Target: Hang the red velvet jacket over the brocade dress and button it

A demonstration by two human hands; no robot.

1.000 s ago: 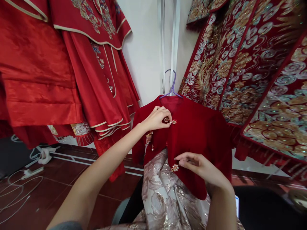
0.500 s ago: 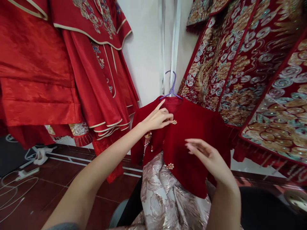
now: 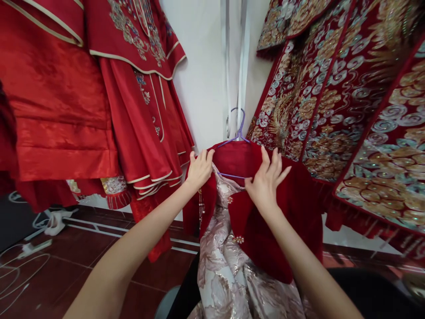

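A red velvet short jacket (image 3: 295, 199) with beaded flower fastenings hangs on a purple hanger (image 3: 239, 128). Its front is parted, showing the red lining and a pale pink, metallic-patterned dress (image 3: 219, 266) underneath. My left hand (image 3: 201, 169) is closed on the jacket's left front edge near the shoulder. Against the right front rests my right hand (image 3: 267, 184), fingers spread and thumb at the collar edge. A beaded tassel ornament (image 3: 201, 206) dangles below my left hand.
Red garments with cream piping (image 3: 133, 115) hang at left. Heavily embroidered red garments (image 3: 332, 102) hang at right. White straps (image 3: 244, 57) run down the wall above the hanger. White cables (image 3: 25, 274), a power strip (image 3: 35, 249) and white shoes (image 3: 55, 223) lie at lower left.
My left hand has moved left from the upper fastening to the front edge. My right hand has risen to the collar. The jacket front has gone from nearly closed to spread apart.
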